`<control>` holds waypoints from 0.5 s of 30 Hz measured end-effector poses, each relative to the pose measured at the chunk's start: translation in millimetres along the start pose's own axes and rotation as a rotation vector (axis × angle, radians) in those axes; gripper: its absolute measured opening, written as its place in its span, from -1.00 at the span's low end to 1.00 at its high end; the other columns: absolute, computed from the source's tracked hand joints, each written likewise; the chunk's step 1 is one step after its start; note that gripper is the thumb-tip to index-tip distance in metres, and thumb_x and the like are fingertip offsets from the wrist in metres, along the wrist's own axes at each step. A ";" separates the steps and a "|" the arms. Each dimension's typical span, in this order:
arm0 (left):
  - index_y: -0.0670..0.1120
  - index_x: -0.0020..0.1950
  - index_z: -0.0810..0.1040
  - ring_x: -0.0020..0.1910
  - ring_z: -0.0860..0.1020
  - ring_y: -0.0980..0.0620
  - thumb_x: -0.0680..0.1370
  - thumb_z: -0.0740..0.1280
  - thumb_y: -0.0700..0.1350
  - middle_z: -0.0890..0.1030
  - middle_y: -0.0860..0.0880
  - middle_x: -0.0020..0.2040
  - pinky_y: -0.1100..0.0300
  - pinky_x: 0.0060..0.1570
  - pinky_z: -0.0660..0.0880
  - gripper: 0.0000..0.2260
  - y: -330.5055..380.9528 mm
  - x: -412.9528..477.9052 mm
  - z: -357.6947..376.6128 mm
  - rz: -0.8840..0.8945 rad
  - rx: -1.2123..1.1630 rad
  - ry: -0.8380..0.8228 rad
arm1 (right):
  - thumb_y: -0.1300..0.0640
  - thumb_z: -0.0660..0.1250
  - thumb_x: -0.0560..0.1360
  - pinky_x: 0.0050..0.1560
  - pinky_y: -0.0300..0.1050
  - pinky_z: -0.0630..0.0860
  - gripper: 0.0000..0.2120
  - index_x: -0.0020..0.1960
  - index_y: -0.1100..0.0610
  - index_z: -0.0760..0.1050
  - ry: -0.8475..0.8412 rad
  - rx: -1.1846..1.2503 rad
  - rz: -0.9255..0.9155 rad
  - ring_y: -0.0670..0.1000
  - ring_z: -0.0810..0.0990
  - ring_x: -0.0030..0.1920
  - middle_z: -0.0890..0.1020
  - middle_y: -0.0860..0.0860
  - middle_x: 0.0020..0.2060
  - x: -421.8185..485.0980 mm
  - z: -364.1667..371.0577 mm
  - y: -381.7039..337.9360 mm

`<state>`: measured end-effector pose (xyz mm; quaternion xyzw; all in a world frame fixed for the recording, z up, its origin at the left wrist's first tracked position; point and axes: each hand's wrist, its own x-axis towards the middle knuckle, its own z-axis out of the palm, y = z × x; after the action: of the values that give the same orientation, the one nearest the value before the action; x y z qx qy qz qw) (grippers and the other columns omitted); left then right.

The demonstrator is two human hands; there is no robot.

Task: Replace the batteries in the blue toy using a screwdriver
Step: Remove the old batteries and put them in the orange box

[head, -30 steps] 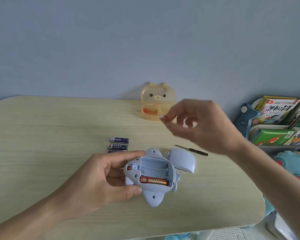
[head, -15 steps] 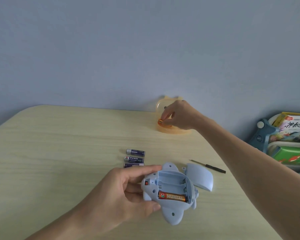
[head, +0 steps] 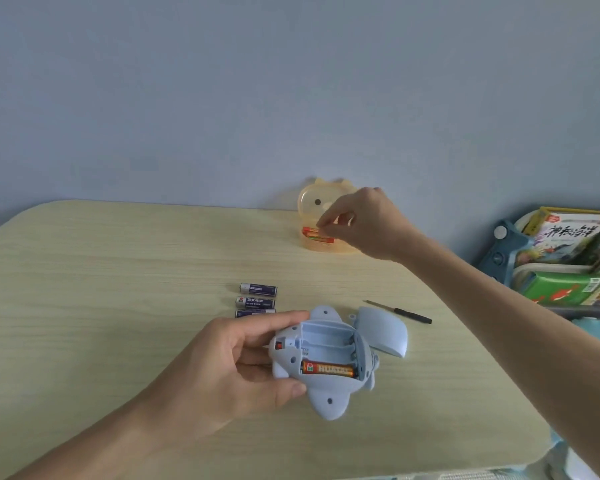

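Blue toy [head: 327,400] gripped by left hand [head: 234,372]; right hand [head: 369,226] curled above case [head: 309,202].

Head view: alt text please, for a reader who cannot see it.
A left hand grips a blue toy whose open battery bay holds one orange battery in the nearest slot. The right hand reaches to an orange bear-shaped box far across the table, fingertips at orange batteries inside. Three purple batteries, the cover and a screwdriver lie nearby.
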<state>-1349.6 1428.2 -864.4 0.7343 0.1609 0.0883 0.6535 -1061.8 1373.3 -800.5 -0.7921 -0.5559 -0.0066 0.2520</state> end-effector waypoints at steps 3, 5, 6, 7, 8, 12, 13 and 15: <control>0.08 0.43 0.59 0.17 0.77 -0.01 0.40 0.64 -0.30 0.80 0.00 0.19 0.18 0.15 0.68 -0.35 -1.6 -0.1 -0.7 0.003 -0.002 -0.001 | 0.09 0.53 0.54 -0.06 -0.32 0.60 -0.91 0.03 0.03 0.77 -0.039 0.216 -0.043 -0.09 0.72 -0.12 0.77 -0.10 -0.10 -70.5 -27.3 -17.9; 0.07 0.42 0.60 0.18 0.77 0.00 0.40 0.63 -0.33 0.80 0.00 0.20 0.22 0.13 0.67 -0.36 -1.3 -0.7 -1.0 0.008 -0.015 0.003 | 0.00 0.53 0.50 0.06 -0.23 0.64 -0.75 0.15 0.05 0.74 -0.119 0.389 -0.021 -0.03 0.74 0.05 0.77 -0.09 0.05 -119.9 -42.5 -23.5; 0.07 0.41 0.61 0.18 0.77 0.00 0.40 0.63 -0.33 0.80 0.00 0.20 0.23 0.12 0.67 -0.36 -0.8 -1.1 -1.6 0.013 -0.022 0.003 | -0.06 0.54 0.46 0.11 -0.21 0.64 -0.63 0.22 0.04 0.70 -0.158 0.437 -0.010 -0.02 0.73 0.13 0.76 -0.11 0.12 -140.1 -46.8 -22.9; 0.07 0.39 0.63 0.18 0.77 -0.01 0.40 0.63 -0.34 0.80 -0.02 0.19 0.24 0.11 0.67 -0.37 0.3 -1.1 -1.7 0.020 -0.033 0.003 | -0.10 0.58 0.41 0.16 -0.20 0.63 -0.51 0.30 0.00 0.66 -0.196 0.454 0.004 -0.03 0.71 0.20 0.73 -0.13 0.17 -156.9 -48.6 -21.6; 0.09 0.37 0.66 0.17 0.77 -0.02 0.39 0.64 -0.35 0.80 -0.03 0.18 0.24 0.10 0.67 -0.38 1.5 -1.0 -1.8 0.030 -0.043 0.003 | -0.14 0.63 0.36 0.20 -0.19 0.62 -0.39 0.37 -0.04 0.60 -0.227 0.449 0.016 -0.04 0.68 0.26 0.71 -0.16 0.22 -169.2 -47.4 -19.4; 0.19 0.32 0.68 0.14 0.78 -0.01 0.35 0.66 -0.31 0.80 -0.05 0.18 0.24 0.08 0.68 -0.36 2.3 1.6 -0.9 0.059 -0.049 0.012 | -0.07 0.72 0.30 0.21 -0.14 0.62 -0.21 0.46 -0.14 0.49 -0.257 0.432 0.037 -0.02 0.65 0.27 0.65 -0.18 0.30 -188.4 -23.6 -21.5; 0.19 0.32 0.68 0.14 0.78 -0.03 0.34 0.66 -0.27 0.80 -0.05 0.19 0.22 0.08 0.68 -0.37 2.5 1.8 0.1 0.063 -0.053 0.012 | -0.03 0.73 0.31 0.20 -0.12 0.63 -0.21 0.46 -0.14 0.48 -0.245 0.447 0.042 0.00 0.67 0.22 0.65 -0.16 0.30 -189.5 -17.1 -23.8; 0.20 0.32 0.68 0.15 0.78 -0.05 0.30 0.67 -0.19 0.79 -0.05 0.20 0.21 0.09 0.68 -0.37 1.8 1.5 2.4 0.070 -0.062 0.009 | 0.05 0.73 0.33 0.21 -0.08 0.65 -0.19 0.49 -0.12 0.45 -0.215 0.481 0.071 0.02 0.71 0.16 0.66 -0.14 0.28 -189.9 -8.6 -27.0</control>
<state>-1347.1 1426.3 -863.0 0.7185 0.1350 0.1193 0.6718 -1155.8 1210.1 -837.6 -0.7246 -0.5368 0.2187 0.3728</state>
